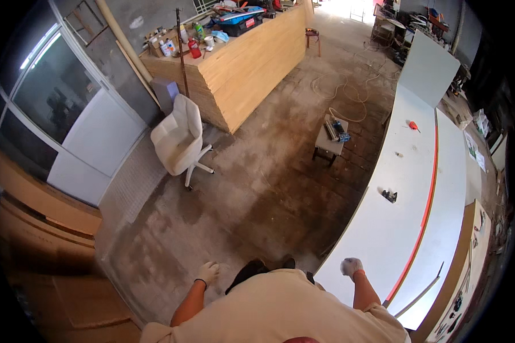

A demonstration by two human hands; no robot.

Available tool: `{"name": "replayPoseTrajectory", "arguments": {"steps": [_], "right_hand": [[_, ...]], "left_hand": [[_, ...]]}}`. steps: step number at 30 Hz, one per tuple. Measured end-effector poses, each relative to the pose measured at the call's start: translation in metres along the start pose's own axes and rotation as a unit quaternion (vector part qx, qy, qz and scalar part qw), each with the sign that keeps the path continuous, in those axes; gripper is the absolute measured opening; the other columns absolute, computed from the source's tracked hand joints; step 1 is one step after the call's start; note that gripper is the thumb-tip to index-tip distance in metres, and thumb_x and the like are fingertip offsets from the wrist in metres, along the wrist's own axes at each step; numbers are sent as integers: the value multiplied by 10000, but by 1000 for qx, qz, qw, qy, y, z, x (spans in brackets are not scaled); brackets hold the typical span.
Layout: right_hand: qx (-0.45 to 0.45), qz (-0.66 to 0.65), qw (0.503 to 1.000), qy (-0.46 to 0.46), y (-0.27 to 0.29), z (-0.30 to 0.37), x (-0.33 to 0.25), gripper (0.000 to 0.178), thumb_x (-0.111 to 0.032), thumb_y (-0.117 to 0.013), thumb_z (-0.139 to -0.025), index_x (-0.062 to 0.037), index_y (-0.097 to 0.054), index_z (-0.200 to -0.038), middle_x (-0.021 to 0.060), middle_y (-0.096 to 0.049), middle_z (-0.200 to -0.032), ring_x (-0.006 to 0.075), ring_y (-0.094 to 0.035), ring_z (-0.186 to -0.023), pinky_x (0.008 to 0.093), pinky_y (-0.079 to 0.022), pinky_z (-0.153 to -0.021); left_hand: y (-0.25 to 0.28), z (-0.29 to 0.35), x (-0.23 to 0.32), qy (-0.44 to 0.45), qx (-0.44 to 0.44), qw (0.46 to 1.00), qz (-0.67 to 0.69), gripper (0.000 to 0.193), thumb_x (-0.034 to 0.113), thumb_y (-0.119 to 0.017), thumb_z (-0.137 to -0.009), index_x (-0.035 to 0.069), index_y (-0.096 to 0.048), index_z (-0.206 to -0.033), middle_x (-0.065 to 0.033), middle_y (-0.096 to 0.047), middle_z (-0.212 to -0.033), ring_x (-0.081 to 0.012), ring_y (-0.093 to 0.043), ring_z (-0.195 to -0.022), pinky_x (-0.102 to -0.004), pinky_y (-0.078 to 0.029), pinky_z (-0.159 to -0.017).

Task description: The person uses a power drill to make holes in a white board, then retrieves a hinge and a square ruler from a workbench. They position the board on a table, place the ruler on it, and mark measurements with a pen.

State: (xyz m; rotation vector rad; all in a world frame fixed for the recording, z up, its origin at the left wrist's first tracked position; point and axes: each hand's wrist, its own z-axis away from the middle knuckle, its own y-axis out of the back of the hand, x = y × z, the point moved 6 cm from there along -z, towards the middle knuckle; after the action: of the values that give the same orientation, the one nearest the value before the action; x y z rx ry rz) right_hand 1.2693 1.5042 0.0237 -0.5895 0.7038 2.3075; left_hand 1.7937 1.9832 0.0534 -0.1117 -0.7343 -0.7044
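head view, and the one to watch is over on the right — the long white board (377,217), lying flat at the person's right side. the right hand (352,266) is the nearer of the two, out over the board's near left-hand part, with most of the board's length stretching ahead of it. look at that long axis — it runs away from the person toward the top of the view, its edge bowed by the lens. the left hand (208,273) is well apart, on the other side of the body, above the floor (160,257). state of the grip, then: the left looks loose and released, nothing seen in it; the right looks curled, but whether it grasps something, or even touches the board, i cannot tell from up here. a red strip (435,163) runs lengthwise down the board's right side, with a second white board (446,200) beyond it. ahead of the right hand sits a small black item (389,196), and farther along, a red-handled tool (413,125). on to the lettering: a red label (250,23) shows on a dark toolbox (234,28) across on the wooden surface (257,74), a red bottle (194,49) stands there too, and pale sheets (475,150) lie past the second board, all too small to make out.
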Motion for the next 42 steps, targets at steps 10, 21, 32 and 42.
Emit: {"name": "replayPoseTrajectory", "arguments": {"steps": [10, 21, 32, 42], "right_hand": [[23, 29, 997, -71, 5, -63, -49, 186, -145, -655, -906, -4, -753, -977, 79, -696, -857, 232, -683, -697, 401, -594, -580], [59, -169, 972, -152, -125, -72, -212, 346, -181, -691, -950, 26, -695, -1227, 180, -748, -1032, 313, -745, -848, 419, -634, -669], [-100, 125, 987, -17, -112, -323, -385, 207, -200, -702, -949, -33, -763, -1055, 121, -772, -944, 275, -727, -766, 408, -605, -676], [44, 88, 965, 241, 17, -539, -959, 281, -257, -639, -1032, 4, -692, -1121, 66, -630, -821, 163, -629, -705, 339, -485, -605]], "left_hand": [[36, -87, -31, 109, -135, 858, -483, 346, 319, -620, -961, 36, -713, -1137, -167, -738, -1106, -357, -702, -992, -487, -549, -847], [48, -375, 384, -280, -74, 669, -685, 157, 182, -613, -956, 83, -725, -1002, -164, -754, -1098, -341, -719, -985, -483, -565, -854], [-38, -527, 589, -172, -62, 878, -443, 333, 300, -579, -1000, 76, -782, -1139, -172, -765, -1110, -329, -736, -946, -472, -560, -853], [-91, -557, 517, 38, -161, 793, -587, 412, 379, -514, -1027, 122, -749, -1247, -184, -717, -1309, -384, -672, -1226, -483, -518, -1026]]}}
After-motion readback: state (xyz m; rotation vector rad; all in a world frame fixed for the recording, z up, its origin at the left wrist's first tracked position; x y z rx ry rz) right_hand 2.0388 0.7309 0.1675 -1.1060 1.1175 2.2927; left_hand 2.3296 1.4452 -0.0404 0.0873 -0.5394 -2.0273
